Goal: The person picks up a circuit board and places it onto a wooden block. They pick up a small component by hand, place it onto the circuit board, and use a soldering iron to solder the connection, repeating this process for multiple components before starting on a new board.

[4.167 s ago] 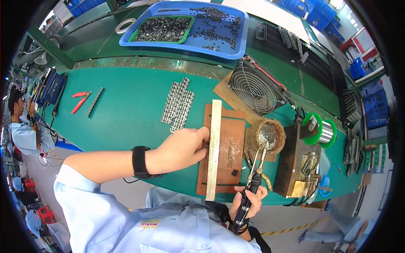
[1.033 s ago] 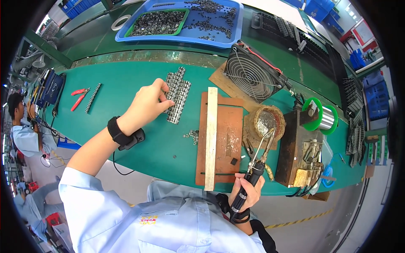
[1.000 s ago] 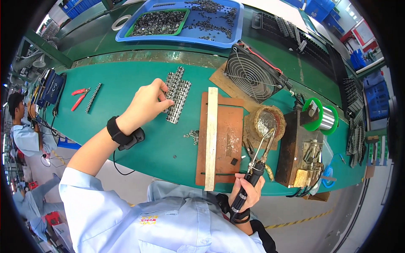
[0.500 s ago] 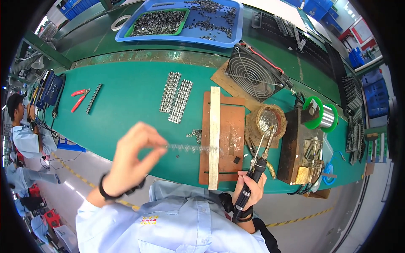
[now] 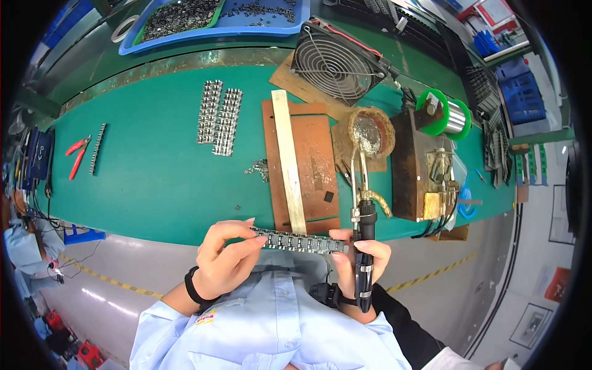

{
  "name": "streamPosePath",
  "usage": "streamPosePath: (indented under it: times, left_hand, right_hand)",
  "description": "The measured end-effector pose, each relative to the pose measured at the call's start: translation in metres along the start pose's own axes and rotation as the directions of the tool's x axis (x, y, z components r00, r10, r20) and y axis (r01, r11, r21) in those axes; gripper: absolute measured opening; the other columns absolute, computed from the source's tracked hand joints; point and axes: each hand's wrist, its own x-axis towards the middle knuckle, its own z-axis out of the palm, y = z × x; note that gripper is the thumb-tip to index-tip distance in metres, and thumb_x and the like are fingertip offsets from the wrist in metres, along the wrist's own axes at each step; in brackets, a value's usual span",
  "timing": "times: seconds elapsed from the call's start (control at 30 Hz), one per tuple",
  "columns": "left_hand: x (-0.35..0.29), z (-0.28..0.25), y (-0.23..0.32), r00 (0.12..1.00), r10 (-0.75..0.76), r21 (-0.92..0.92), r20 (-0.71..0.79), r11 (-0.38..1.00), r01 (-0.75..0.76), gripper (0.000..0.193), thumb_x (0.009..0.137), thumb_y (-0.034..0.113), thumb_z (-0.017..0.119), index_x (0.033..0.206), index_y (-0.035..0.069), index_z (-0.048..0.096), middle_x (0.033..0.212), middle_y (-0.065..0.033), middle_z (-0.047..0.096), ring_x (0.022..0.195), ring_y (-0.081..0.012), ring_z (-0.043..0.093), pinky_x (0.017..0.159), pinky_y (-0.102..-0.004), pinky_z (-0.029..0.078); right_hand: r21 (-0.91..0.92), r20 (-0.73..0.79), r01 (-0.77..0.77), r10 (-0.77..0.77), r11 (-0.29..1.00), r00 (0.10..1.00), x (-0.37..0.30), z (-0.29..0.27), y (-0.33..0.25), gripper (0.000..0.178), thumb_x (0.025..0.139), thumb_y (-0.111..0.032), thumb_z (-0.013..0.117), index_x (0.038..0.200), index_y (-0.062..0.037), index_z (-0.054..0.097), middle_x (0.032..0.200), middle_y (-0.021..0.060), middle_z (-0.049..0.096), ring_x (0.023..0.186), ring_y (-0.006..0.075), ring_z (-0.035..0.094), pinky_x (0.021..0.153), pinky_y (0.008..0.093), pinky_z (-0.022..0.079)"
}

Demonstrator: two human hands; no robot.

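Note:
A narrow strip of small circuit boards with shiny metal parts [image 5: 299, 242] is held level in front of my chest, near the table's front edge. The fingers and thumb of my left hand [image 5: 229, 256] pinch its left end. My right hand [image 5: 364, 262] is closed round the black handle of a soldering iron [image 5: 366, 246], and its fingertips also touch the strip's right end. The iron's metal tip points away from me, toward a round solder pot [image 5: 372, 132]. A pale wooden bar [image 5: 287, 166] lies across a brown board [image 5: 314, 172], just beyond the strip.
Two similar strips [image 5: 219, 117] lie behind the left hand, with a small pile of metal parts [image 5: 259, 169] nearer. Red-handled pliers [image 5: 78, 157] and a thin strip [image 5: 97, 148] rest far left. A fan [image 5: 336, 65], solder spool [image 5: 455, 116] and metal box [image 5: 407, 166] crowd the right side.
My left hand has brought the strip nearer to my body, and my right fingers now meet its other end. The soldering iron has turned more upright, its tip moving away from the pot's middle. The view has shifted.

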Motion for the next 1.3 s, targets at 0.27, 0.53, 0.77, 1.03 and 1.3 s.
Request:
streamPosePath:
  times: [0.27,0.53,0.77,1.03,1.3]
  left_hand:
    - [0.011,-0.018,0.006,0.987,-0.135,-0.145,0.086,0.979,0.146,0.041,0.064,-0.007,0.067,0.102,0.0,0.054,0.099,-0.0151,0.052,0.089,-0.0226,0.057,0.082,-0.0345,0.049]
    - [0.009,-0.02,0.012,0.635,-0.593,-0.635,0.495,0.252,0.73,0.031,0.076,-0.003,0.062,0.105,-0.001,0.051,0.095,-0.0132,0.06,0.091,-0.0205,0.06,0.079,-0.0298,0.049]
    - [0.01,-0.002,0.0,0.698,-0.486,-0.704,0.525,0.213,0.678,0.014,0.082,-0.003,0.056,0.095,-0.001,0.051,0.087,-0.0123,0.063,0.088,-0.0182,0.061,0.072,-0.0276,0.051]
    - [0.016,0.003,0.003,0.642,-0.573,-0.711,0.509,0.142,0.689,0.004,0.085,0.0,0.053,0.087,0.0,0.049,0.086,-0.0083,0.06,0.085,-0.015,0.06,0.074,-0.0278,0.05]
    - [0.03,0.008,0.014,0.648,-0.596,-0.668,0.474,0.235,0.706,0.007,0.086,0.003,0.053,0.09,0.0,0.048,0.086,-0.0053,0.057,0.079,-0.0088,0.056,0.072,-0.0255,0.047]
  right_hand:
    - [0.029,0.027,-0.047,0.046,0.998,0.999,0.001,0.002,-0.004,0.04,0.076,-0.001,0.063,0.104,-0.0097,0.035,0.093,0.0246,0.057,0.086,0.028,0.058,0.076,0.036,0.045]
    - [0.03,-0.011,0.009,-0.009,0.999,1.0,-0.001,0.014,-0.003,0.042,0.075,0.001,0.064,0.104,-0.0102,0.035,0.093,0.024,0.057,0.086,0.0276,0.057,0.078,0.0365,0.045]
    - [0.018,0.064,0.013,-0.014,1.0,0.998,-0.009,0.018,0.0,0.05,0.071,0.001,0.068,0.105,-0.0115,0.033,0.094,0.0224,0.055,0.087,0.0265,0.057,0.076,0.0368,0.046]
    - [-0.092,0.176,0.141,-0.123,0.986,0.977,-0.009,0.019,-0.001,0.059,0.065,0.0,0.074,0.105,-0.0131,0.034,0.094,0.0209,0.056,0.085,0.0271,0.058,0.07,0.0347,0.047]
    - [-0.106,0.193,0.077,-0.056,0.991,0.98,-0.009,0.023,-0.002,0.061,0.063,-0.003,0.077,0.105,-0.0137,0.034,0.093,0.0203,0.057,0.085,0.0288,0.058,0.072,0.0384,0.045]
